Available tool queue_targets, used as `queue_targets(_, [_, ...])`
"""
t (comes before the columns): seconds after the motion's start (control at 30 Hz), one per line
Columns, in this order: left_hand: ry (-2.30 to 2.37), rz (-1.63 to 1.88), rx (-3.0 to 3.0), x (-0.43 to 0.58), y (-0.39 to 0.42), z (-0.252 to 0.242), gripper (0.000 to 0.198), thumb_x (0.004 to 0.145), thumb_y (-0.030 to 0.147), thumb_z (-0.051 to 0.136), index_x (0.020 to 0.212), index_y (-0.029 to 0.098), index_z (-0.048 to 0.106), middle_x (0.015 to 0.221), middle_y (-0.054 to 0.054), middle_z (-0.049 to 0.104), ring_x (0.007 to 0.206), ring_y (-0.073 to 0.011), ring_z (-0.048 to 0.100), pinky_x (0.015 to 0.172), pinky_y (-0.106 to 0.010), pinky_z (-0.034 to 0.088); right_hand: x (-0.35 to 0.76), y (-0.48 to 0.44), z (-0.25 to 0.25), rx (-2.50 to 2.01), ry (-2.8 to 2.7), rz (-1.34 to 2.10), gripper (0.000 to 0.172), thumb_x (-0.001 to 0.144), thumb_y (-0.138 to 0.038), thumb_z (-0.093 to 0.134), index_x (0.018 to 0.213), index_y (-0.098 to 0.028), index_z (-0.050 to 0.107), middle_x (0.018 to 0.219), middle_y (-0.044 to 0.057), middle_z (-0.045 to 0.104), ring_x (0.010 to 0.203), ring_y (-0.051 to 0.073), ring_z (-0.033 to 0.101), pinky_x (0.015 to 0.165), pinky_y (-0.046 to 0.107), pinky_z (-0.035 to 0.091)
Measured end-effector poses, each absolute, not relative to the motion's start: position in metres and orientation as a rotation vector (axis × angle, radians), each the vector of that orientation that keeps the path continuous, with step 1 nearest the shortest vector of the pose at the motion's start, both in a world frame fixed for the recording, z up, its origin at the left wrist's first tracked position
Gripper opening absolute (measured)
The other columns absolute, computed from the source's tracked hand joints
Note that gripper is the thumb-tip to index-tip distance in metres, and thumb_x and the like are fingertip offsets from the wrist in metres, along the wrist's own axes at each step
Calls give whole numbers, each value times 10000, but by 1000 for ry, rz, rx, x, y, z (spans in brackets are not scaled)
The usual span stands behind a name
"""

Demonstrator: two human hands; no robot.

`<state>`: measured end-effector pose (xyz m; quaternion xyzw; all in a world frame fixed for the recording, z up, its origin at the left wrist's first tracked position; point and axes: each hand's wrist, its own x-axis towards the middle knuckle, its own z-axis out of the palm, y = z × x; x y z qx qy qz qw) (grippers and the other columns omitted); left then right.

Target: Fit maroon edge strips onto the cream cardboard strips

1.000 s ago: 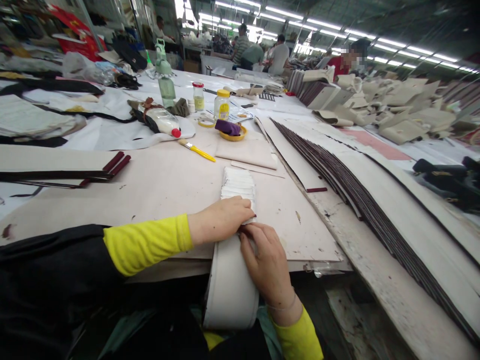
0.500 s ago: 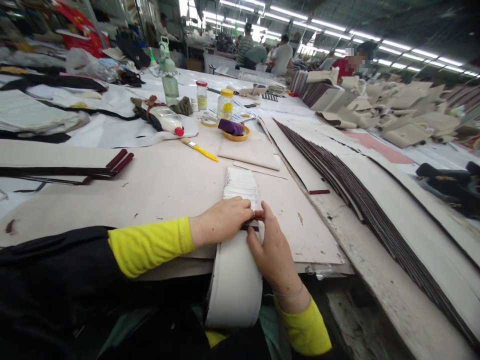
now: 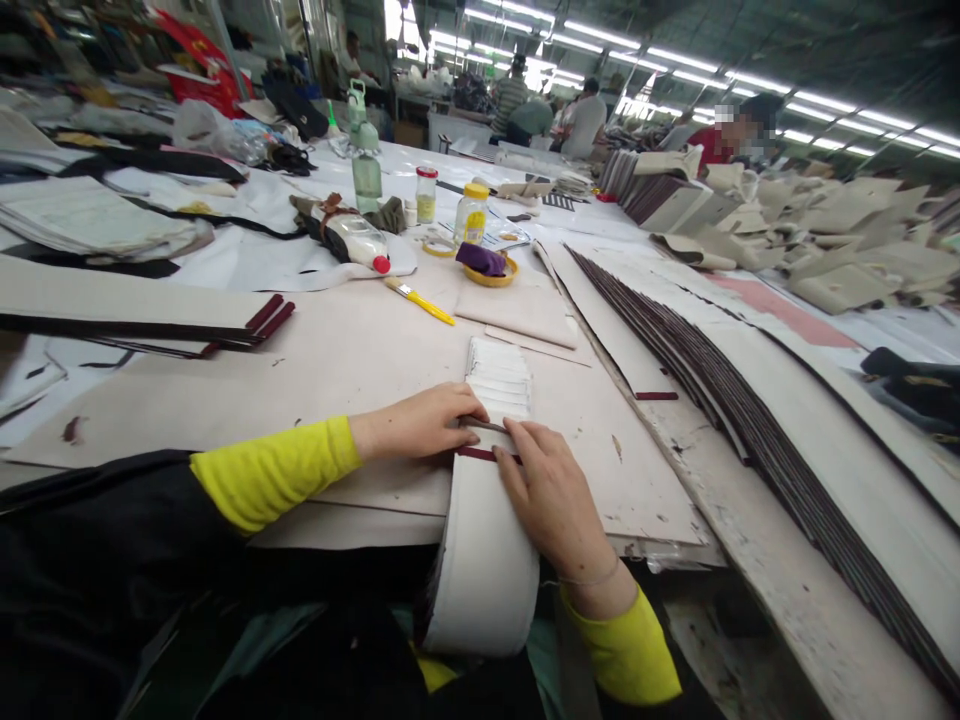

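Cream strips [image 3: 487, 570], stacked, lie across the near edge of the pale work surface [image 3: 322, 380]; their lower length hangs in a curve over that edge, while their whitish ends step back toward its middle. Beside the right edge runs a long, fanned pile of dark-edged pieces [image 3: 795, 430]. Across the left edge lies a smaller pile [image 3: 127, 295] tipped in dark red. Right hand [image 3: 555, 490]: on the right side of the stack, thumb and forefinger narrowly apart; from where I stand, I cannot tell whether they grip. Left hand [image 3: 427, 420]: at the left side of the stack. Near the far edge are a yellow-lidded jar [image 3: 472, 215], a yellow dish [image 3: 491, 283] bearing a purple cloth [image 3: 480, 260], and a yellow-handled brush [image 3: 427, 303]. Dark red band [image 3: 474, 455]: crosses the stack under the fingers. Thin flap [image 3: 486, 424]: just beyond the band, its left end pinched between left thumb and fingers.
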<state>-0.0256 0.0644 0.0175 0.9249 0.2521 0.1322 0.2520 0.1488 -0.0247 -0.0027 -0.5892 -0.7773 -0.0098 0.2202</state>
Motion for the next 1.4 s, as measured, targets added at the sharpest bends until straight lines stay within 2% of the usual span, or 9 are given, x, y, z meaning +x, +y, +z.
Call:
queue_targets(0.23, [656, 422, 2572, -27, 64, 12, 206, 824, 257, 516, 984, 140, 574, 968, -66, 553, 952, -165, 487, 878, -287, 370, 143, -16, 4, -1536, -2219, 76, 272, 840, -184, 431, 1093, -138, 520, 1005, 102, 565, 956, 216, 495, 852, 380, 437])
queue_targets(0.33, [652, 438, 2643, -28, 60, 9, 176, 848, 258, 475, 912, 135, 583, 917, -64, 546, 912, -167, 483, 846, -284, 382, 142, -16, 6, -1539, -2251, 88, 232, 851, -177, 415, 1043, -156, 544, 965, 88, 566, 937, 208, 498, 837, 366, 438])
queue_targets(0.5, [670, 455, 2803, -30, 54, 3, 239, 891, 255, 376, 867, 129, 578, 872, -70, 533, 833, -165, 473, 783, -279, 396, 140, -17, 8, -1578, -2371, -5, 208, 859, -170, 408, 997, -148, 563, 874, 88, 563, 878, 213, 505, 779, 360, 449])
queue_targets(0.67, [560, 489, 2837, -44, 55, -1, 261, 896, 226, 355, 1023, 134, 564, 931, -91, 549, 894, -171, 482, 823, -285, 398, 136, -20, 11, -1588, -2374, -33, 218, 873, -231, 399, 1002, -165, 563, 853, 82, 559, 852, 219, 500, 763, 369, 450])
queue_targets(0.77, [574, 516, 2789, -55, 53, -6, 289, 893, 182, 342, 1104, 133, 533, 996, -99, 555, 943, -168, 482, 862, -296, 395, 134, -22, 11, -1556, -2329, -2, 255, 870, -268, 414, 1066, -175, 547, 911, 86, 561, 886, 223, 494, 778, 370, 451])
queue_targets(0.93, [610, 505, 2630, -63, 50, -5, 330, 870, 125, 343, 1139, 163, 530, 1068, -77, 548, 992, -145, 482, 904, -273, 381, 134, -22, 7, -1527, -2296, 39, 283, 866, -242, 409, 1112, -187, 539, 958, 87, 561, 925, 221, 490, 806, 376, 451])
queue_targets(1.03, [632, 450, 2538, -61, 58, 4, 287, 866, 163, 379, 1081, 169, 569, 1029, -62, 567, 967, -134, 506, 887, -248, 385, 135, -22, 5, -1536, -2275, 54, 289, 868, -249, 406, 1116, -180, 538, 961, 88, 561, 929, 222, 490, 820, 384, 447])
queue_targets(1.2, [1000, 545, 2406, -48, 79, 8, 220, 823, 253, 451, 930, 147, 611, 903, -45, 604, 848, -146, 543, 775, -245, 410, 135, -24, 3, -1520, -2236, 50, 282, 868, -238, 399, 1102, -176, 545, 968, 91, 562, 926, 220, 489, 815, 389, 453])
queue_targets(1.4, [1143, 502, 2088, -32, 91, 2, 207, 766, 303, 482, 769, 135, 602, 680, 0, 595, 608, -112, 523, 599, -214, 399, 135, -23, 0, -1514, -2213, 50, 279, 867, -239, 400, 1098, -185, 546, 965, 86, 563, 931, 217, 488, 822, 386, 448])
